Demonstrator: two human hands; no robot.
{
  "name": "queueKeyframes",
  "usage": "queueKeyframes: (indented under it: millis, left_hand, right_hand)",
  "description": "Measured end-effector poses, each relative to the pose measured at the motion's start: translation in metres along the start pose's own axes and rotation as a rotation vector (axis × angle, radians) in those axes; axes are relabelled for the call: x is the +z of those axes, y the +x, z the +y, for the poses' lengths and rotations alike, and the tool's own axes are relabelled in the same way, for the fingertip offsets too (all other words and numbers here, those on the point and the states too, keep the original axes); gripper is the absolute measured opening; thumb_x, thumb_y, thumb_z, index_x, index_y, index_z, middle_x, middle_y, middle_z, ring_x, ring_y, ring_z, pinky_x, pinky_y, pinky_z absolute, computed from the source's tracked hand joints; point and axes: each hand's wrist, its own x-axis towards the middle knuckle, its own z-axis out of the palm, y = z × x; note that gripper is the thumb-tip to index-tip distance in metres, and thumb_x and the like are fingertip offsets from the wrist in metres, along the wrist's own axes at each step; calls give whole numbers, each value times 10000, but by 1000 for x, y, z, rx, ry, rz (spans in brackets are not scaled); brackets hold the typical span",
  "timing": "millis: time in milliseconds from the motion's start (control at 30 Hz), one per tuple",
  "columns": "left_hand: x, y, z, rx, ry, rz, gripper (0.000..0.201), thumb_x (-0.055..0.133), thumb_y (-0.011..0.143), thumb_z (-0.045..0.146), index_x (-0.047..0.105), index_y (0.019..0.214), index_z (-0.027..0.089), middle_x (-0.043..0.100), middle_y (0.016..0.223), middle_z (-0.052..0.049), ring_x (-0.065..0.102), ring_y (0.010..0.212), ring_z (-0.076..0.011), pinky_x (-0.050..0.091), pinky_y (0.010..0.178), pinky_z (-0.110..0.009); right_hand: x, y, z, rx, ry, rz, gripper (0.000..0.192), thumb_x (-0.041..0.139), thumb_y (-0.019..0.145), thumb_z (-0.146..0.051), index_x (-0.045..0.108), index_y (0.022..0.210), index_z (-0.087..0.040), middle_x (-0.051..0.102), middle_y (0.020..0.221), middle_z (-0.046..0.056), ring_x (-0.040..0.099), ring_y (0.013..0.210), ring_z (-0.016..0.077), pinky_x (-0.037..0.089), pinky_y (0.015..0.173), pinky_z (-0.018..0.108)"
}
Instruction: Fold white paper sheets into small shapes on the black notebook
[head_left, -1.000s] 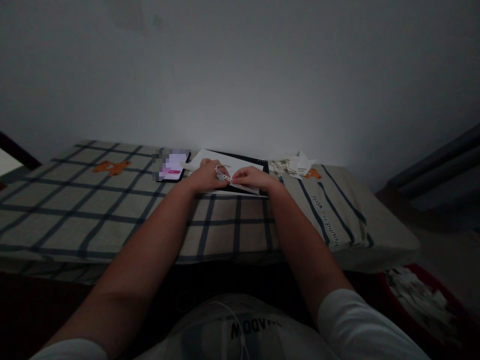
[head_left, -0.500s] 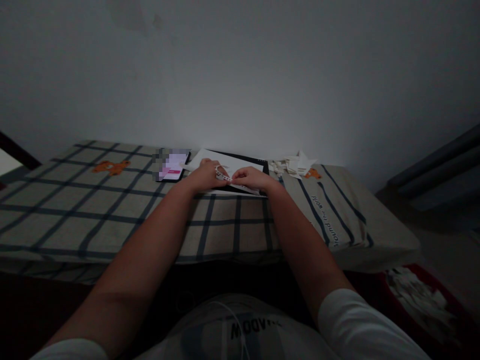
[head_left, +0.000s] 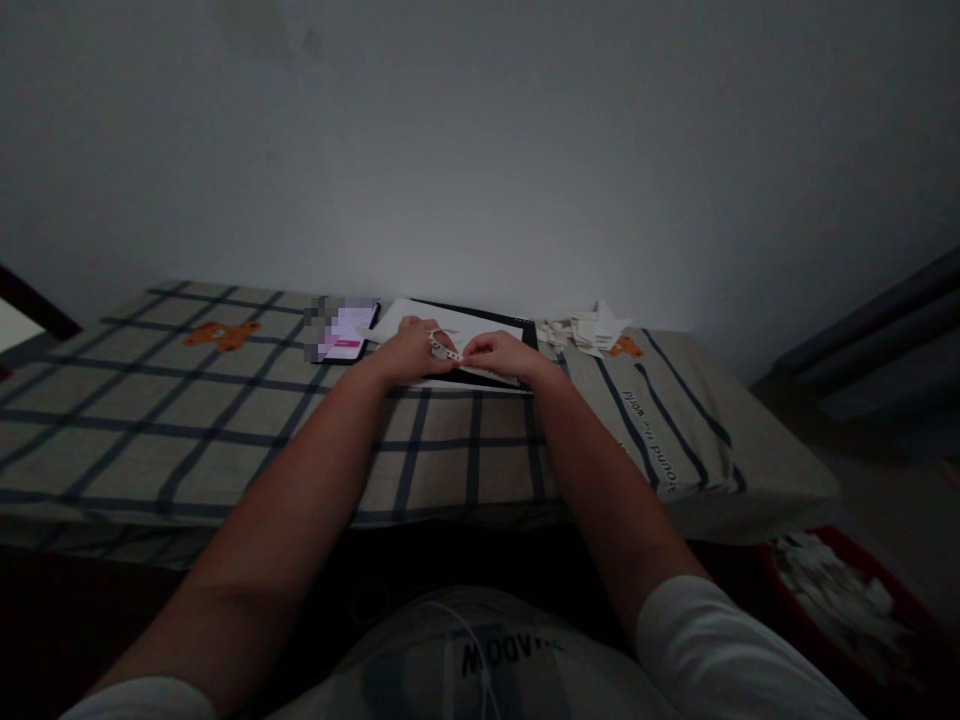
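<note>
A narrow white strip with dark marks (head_left: 447, 350), which looks like paper, is curved around the fingers of my left hand (head_left: 409, 352). That hand is closed on it. My right hand (head_left: 502, 354) pinches the strip's near end between thumb and fingertips. Both hands are over white paper (head_left: 480, 322) lying on a flat black board or folder (head_left: 529, 332). A pale strip end (head_left: 366, 334) sticks out to the left of my left hand. My fingers hide part of the strip.
A phone with a lit screen (head_left: 349, 330) lies left of the paper. To the right is a pile of pale paper strips (head_left: 585, 328). The checked cloth (head_left: 450, 450) covers the table, against a wall. A red container (head_left: 832, 535) of pale scraps stands low at right.
Both hands stay nearly in place on the strip. My right hand's fingertips have shifted very slightly left.
</note>
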Motion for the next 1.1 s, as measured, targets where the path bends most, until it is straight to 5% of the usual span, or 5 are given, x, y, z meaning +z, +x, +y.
queueKeyframes:
  millis: [367,767,1100]
  left_hand:
    - [0,1,1,-26,-10,-12,294,545,769,431,691,873,198,602,838,-59,508,868,-214,241,913,-406]
    - [0,-1,2,20,-31,-19,293,504,783,423,677,904,219,602,881,-52,496,921,-219,233,934,-407]
    - [-4,-1,9,-29,-87,24,300,571,732,372,663,927,165,575,904,-72,486,933,-229,254,958,-406]
  right_hand:
    - [-2,-1,-1,71,2,-13,358,623,685,-440,699,841,-127,640,749,37,522,664,128,377,642,261]
    - [-3,-2,-4,-64,-9,-84,314,587,749,-415,672,850,-130,635,812,35,537,748,136,391,716,263]
    - [-5,-1,5,104,41,-24,349,631,699,-435,696,853,-128,622,723,20,481,612,106,352,591,239]
